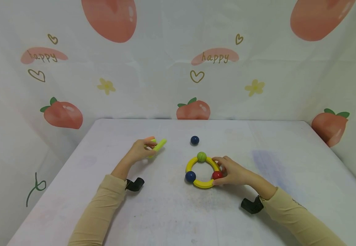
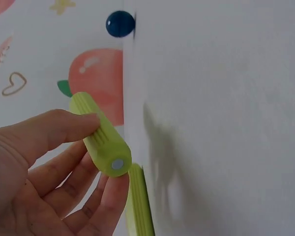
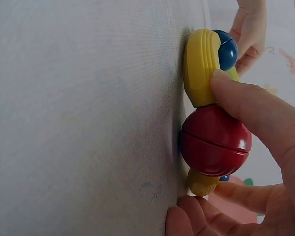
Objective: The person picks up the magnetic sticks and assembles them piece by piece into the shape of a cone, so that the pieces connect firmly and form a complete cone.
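Observation:
My left hand (image 1: 139,151) pinches a ribbed yellow-green rod (image 2: 99,132) between thumb and fingers, its round end disc showing in the left wrist view. Just below, a second yellow-green rod (image 2: 140,204) lies on the table, and an orange rod (image 1: 149,138) shows behind the fingers. On the right, my right hand (image 1: 234,171) grips a ring of yellow curved pieces (image 1: 203,185) joined by a green ball (image 1: 201,156), a blue ball (image 1: 190,176) and a red ball (image 3: 216,140). Thumb and fingers touch the curved pieces on either side of the red ball.
A loose dark blue ball (image 1: 194,140) sits beyond the ring, towards the back of the white table (image 1: 165,218). Behind the table's far edge hangs a white cloth (image 1: 153,85) printed with peaches. Each wrist wears a black camera mount (image 1: 135,184).

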Available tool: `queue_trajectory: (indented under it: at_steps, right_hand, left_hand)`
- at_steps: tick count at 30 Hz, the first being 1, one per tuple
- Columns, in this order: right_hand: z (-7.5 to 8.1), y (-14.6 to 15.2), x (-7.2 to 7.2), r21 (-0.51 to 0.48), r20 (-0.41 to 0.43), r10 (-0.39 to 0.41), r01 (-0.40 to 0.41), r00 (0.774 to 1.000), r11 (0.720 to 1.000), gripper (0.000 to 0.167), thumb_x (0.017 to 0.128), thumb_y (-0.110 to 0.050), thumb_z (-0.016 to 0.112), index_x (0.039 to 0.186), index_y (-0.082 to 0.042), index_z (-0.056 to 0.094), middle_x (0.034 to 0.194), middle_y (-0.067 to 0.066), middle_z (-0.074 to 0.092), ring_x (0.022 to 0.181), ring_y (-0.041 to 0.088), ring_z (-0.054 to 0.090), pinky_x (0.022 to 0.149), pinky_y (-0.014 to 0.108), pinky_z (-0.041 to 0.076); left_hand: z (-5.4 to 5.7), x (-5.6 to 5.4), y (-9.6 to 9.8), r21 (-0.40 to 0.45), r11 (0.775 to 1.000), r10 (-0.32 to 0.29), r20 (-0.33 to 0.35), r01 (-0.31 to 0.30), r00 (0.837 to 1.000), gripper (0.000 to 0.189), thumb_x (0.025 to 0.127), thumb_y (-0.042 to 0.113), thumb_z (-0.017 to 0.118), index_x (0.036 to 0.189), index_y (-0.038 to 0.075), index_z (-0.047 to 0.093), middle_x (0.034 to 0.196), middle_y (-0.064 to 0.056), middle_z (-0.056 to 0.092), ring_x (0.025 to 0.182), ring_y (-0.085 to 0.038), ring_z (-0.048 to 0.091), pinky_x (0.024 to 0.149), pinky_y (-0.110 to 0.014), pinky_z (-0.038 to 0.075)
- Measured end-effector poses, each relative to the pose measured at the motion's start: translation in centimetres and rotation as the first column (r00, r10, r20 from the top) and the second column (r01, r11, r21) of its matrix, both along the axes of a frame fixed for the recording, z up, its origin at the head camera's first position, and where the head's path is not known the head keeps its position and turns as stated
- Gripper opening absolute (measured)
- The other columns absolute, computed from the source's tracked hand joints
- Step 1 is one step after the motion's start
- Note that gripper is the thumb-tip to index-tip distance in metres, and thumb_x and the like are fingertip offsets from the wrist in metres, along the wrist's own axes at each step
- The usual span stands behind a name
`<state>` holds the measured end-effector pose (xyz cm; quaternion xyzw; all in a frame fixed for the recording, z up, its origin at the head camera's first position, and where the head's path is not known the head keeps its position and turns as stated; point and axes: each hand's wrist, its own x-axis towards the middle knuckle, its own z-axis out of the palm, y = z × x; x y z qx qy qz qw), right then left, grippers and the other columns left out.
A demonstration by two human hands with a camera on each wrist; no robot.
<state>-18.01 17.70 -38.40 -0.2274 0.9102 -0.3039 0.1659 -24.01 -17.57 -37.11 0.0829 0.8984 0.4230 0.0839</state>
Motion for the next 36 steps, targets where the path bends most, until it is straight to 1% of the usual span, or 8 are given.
queue_trajectory:
  at_steps: [5, 7, 13, 19, 24, 28, 33, 36]
  right_hand:
    - [0.0, 0.0, 0.0, -0.002, 0.0, 0.005, -0.005, 1.0, 1.0, 0.083, 0.073, -0.034, 0.078, 0.136, 0.001, 0.037, 0.113, 0.019, 0.049, 0.09, 0.017, 0.054, 0.079, 0.033, 0.054]
    - [0.0, 0.0, 0.0, -0.002, -0.001, 0.003, -0.003, 1.0, 1.0, 0.083, 0.073, -0.034, 0.078, 0.136, 0.001, 0.038, 0.113, 0.019, 0.049, 0.09, 0.017, 0.054, 0.079, 0.033, 0.054]
    - [0.0, 0.0, 0.0, -0.004, 0.0, 0.0, 0.0, 1.0, 1.0, 0.082, 0.073, -0.034, 0.078, 0.136, 0.0, 0.038, 0.113, 0.019, 0.049, 0.09, 0.017, 0.053, 0.079, 0.033, 0.053]
    - [0.0, 0.0, 0.0, -0.011, 0.004, 0.0, 0.0, 1.0, 1.0, 0.082, 0.073, -0.034, 0.078, 0.136, 0.0, 0.038, 0.113, 0.019, 0.049, 0.09, 0.017, 0.053, 0.079, 0.033, 0.054]
    - [0.0, 0.1, 0.0, -0.013, 0.0, 0.001, -0.001, 1.0, 1.0, 0.082, 0.073, -0.034, 0.078, 0.136, 0.001, 0.038, 0.114, 0.019, 0.049, 0.09, 0.017, 0.053, 0.079, 0.032, 0.053]
    - [0.0, 0.1, 0.0, -0.008, 0.002, -0.001, 0.001, 1.0, 1.0, 0.082, 0.073, -0.034, 0.078, 0.136, 0.001, 0.038, 0.114, 0.019, 0.049, 0.09, 0.017, 0.053, 0.078, 0.032, 0.053]
    - [-0.1, 0.1, -0.1, -0.005, 0.008, -0.003, 0.003, 1.0, 1.0, 0.083, 0.073, -0.035, 0.078, 0.136, 0.0, 0.038, 0.114, 0.019, 0.049, 0.09, 0.017, 0.053, 0.079, 0.032, 0.054]
    - [0.0, 0.1, -0.1, -0.007, 0.008, -0.003, 0.003, 1.0, 1.0, 0.083, 0.073, -0.035, 0.078, 0.136, 0.0, 0.038, 0.114, 0.019, 0.049, 0.09, 0.017, 0.053, 0.079, 0.033, 0.053]
  left_hand:
    - [0.2, 0.2, 1.1, 0.031, 0.997, -0.07, -0.021, 0.071, 0.997, 0.04, 0.08, 0.003, 0.065, 0.118, -0.009, 0.058, 0.107, -0.024, 0.062, 0.092, -0.031, 0.065, 0.074, -0.026, 0.054]
    - [0.3, 0.4, 1.6, 0.029, 0.995, -0.09, -0.022, 0.091, 0.996, 0.041, 0.081, 0.004, 0.064, 0.119, -0.008, 0.058, 0.107, -0.023, 0.061, 0.091, -0.029, 0.065, 0.075, -0.027, 0.054]
    - [0.7, 0.7, 3.7, 0.041, 0.994, -0.102, 0.025, 0.101, 0.994, 0.043, 0.081, 0.006, 0.063, 0.123, -0.002, 0.056, 0.109, -0.018, 0.06, 0.09, -0.024, 0.061, 0.073, -0.026, 0.05]
    - [0.6, 0.6, 6.1, 0.044, 0.99, -0.133, 0.05, 0.131, 0.99, 0.041, 0.083, 0.009, 0.066, 0.122, 0.002, 0.055, 0.11, -0.014, 0.06, 0.093, -0.023, 0.061, 0.082, -0.03, 0.052]
    - [0.4, 0.4, 7.9, 0.065, 0.981, -0.184, 0.042, 0.181, 0.982, 0.038, 0.083, 0.009, 0.067, 0.118, 0.002, 0.054, 0.108, -0.013, 0.059, 0.093, -0.021, 0.062, 0.082, -0.029, 0.053]
    - [0.4, 0.3, 9.1, 0.096, 0.97, -0.224, 0.019, 0.222, 0.974, 0.034, 0.082, 0.007, 0.066, 0.113, 0.002, 0.053, 0.107, -0.013, 0.059, 0.092, -0.021, 0.062, 0.082, -0.028, 0.054]
    - [0.7, 0.3, 10.3, 0.13, 0.961, -0.248, 0.006, 0.245, 0.969, 0.033, 0.082, 0.007, 0.067, 0.111, 0.002, 0.052, 0.108, -0.015, 0.059, 0.093, -0.022, 0.064, 0.083, -0.028, 0.054]
    - [0.8, 0.2, 10.9, 0.131, 0.959, -0.253, -0.001, 0.251, 0.968, 0.032, 0.082, 0.007, 0.068, 0.109, 0.002, 0.051, 0.108, -0.015, 0.058, 0.095, -0.023, 0.064, 0.083, -0.028, 0.054]
